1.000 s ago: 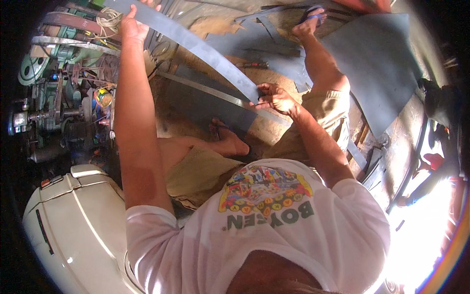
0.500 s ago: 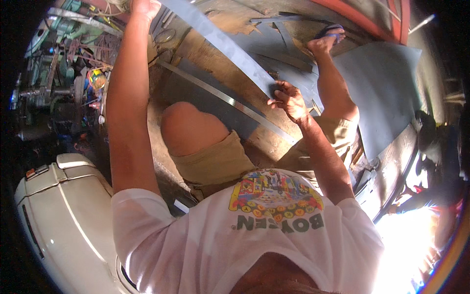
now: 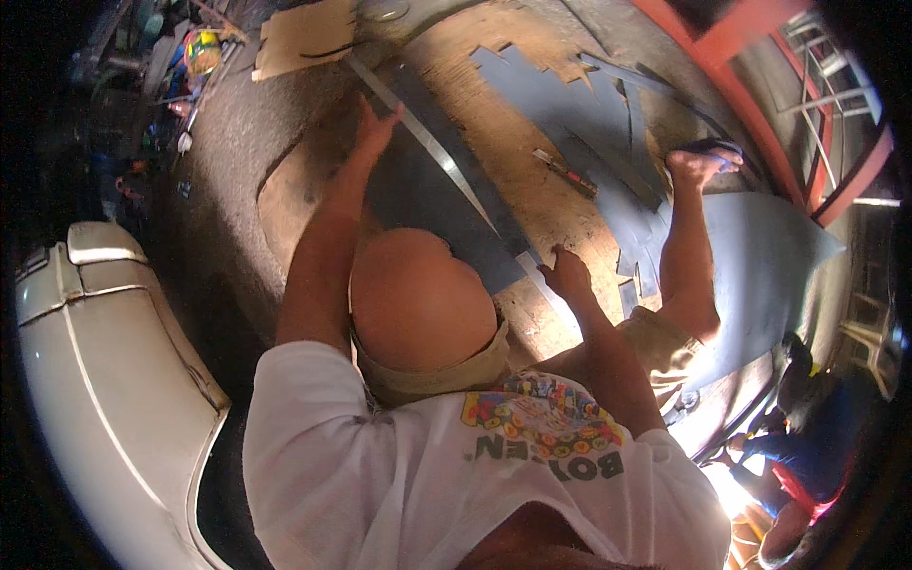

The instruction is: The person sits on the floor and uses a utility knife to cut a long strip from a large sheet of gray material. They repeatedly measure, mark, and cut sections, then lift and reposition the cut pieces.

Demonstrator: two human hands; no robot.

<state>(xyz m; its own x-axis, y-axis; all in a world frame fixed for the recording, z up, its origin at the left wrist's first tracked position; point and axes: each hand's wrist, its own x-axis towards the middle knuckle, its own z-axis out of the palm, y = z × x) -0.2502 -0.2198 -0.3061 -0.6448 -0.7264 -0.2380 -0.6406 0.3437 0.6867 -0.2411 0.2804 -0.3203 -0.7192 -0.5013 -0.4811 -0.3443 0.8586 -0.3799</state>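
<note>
A long, shiny metal straightedge (image 3: 432,150) lies slantwise over a dark grey sheet (image 3: 404,195) on the floor. My left hand (image 3: 376,128) is beside its far part, thumb and fingers spread, with the thumb at or very near the metal edge. Close to the near part is my right hand (image 3: 568,275), its thumb and forefinger apart and nothing visible between them. Whether it touches the metal I cannot tell. Beyond the right hand, a slim red and black hand tool (image 3: 567,174) rests on a brown board (image 3: 518,133).
Cut grey sheet pieces (image 3: 541,100) lie ahead; a larger grey sheet (image 3: 760,275) spreads at right under my leg. Cardboard (image 3: 302,38) lies at far left. A red metal frame (image 3: 746,119) stands at far right, a cream vehicle body (image 3: 123,380) at left. Another person (image 3: 807,446) crouches at lower right.
The long grey strip that was in my hands has left them. Both hands have come down to the straightedge, the left one moving nearer. The view has shifted, showing more floor.
</note>
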